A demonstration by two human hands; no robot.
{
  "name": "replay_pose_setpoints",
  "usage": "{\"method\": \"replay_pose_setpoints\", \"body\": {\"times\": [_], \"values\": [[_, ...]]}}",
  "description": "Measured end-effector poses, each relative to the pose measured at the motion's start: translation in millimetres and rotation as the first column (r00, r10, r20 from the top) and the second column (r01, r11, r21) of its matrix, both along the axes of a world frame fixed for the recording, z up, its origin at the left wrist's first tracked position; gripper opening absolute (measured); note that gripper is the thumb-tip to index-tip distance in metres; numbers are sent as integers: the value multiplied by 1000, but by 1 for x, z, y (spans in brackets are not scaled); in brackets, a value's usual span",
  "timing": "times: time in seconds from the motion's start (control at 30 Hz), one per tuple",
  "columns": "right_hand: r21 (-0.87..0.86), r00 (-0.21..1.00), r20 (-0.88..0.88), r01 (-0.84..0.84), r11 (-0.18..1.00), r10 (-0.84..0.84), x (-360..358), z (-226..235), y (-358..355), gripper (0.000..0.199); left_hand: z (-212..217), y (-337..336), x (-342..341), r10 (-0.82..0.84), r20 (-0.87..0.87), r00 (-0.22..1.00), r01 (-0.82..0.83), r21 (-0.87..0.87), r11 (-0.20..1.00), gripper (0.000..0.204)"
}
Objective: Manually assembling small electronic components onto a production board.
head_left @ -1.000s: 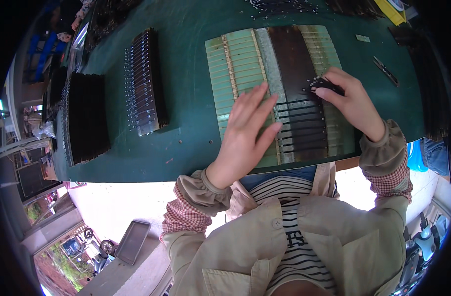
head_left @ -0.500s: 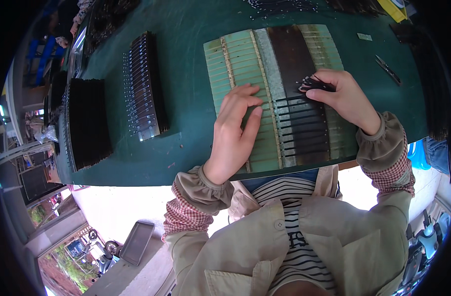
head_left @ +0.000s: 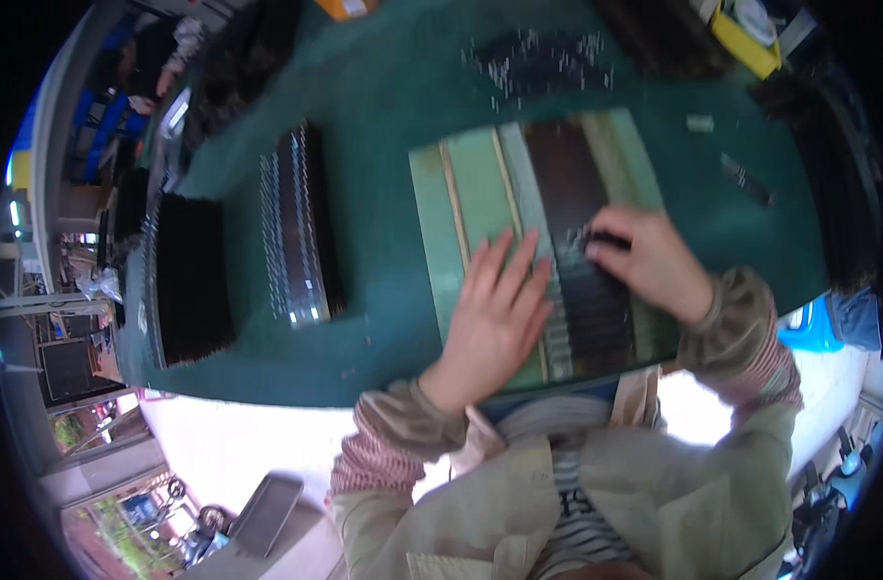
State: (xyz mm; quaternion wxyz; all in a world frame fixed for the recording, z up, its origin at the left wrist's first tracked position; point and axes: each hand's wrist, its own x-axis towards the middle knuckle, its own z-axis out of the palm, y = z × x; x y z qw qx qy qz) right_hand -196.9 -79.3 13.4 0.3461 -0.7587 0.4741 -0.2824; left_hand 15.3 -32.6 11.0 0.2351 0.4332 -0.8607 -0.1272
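Note:
A light green grooved board (head_left: pixel 475 179) lies on the table in front of me, with a dark brown strip (head_left: pixel 565 164) running down its length. Thin black leads (head_left: pixel 596 324) lie in a row across the strip's near half, blurred here. My left hand (head_left: pixel 490 324) rests flat on the board, fingers stretched out, fingertips beside the near row's left ends. Over the strip, my right hand (head_left: pixel 649 256) pinches a small bunch of black leads (head_left: pixel 607 239) with pale tips pointing left.
Loose black leads (head_left: pixel 543 66) lie beyond the board. Small snips (head_left: pixel 748 181) and a pale scrap (head_left: pixel 699 123) sit to the right. Leftward stand a rack of silver-tipped pieces (head_left: pixel 301 227) and a black stack (head_left: pixel 195 280). A yellow container (head_left: pixel 746 43) is far right; another person's hand (head_left: pixel 166 82) shows far left.
The whole view has shifted, so the table sits lower. My left hand has straightened its fingers and moved right toward the strip. My right hand still holds the bunch over the strip.

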Motion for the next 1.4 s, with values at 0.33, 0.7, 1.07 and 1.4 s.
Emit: {"method": "replay_pose_setpoints", "body": {"times": [0.33, 0.7, 1.07, 1.4], "values": [[0, 994, 111, -16, 1000, 16, -11, 15, 2, 16, 2, -2, 7, 28, -348, 937, 65, 251, 966, 29], [271, 943, 321, -176, 946, 84, 6, 9, 6, 18, -17, -9, 1, 285, -704, 651, 242, 548, 801, 4], [300, 973, 230, -35, 953, -37, -10, 10, -9, 15, -9, -20, 14, 98, -363, 926, -65, 103, 993, 16], [255, 996, 84, -1, 967, -21, -5, 6, -11, 15, -16, -14, 14, 53, -307, 950, -32, 72, 997, 18]]}}
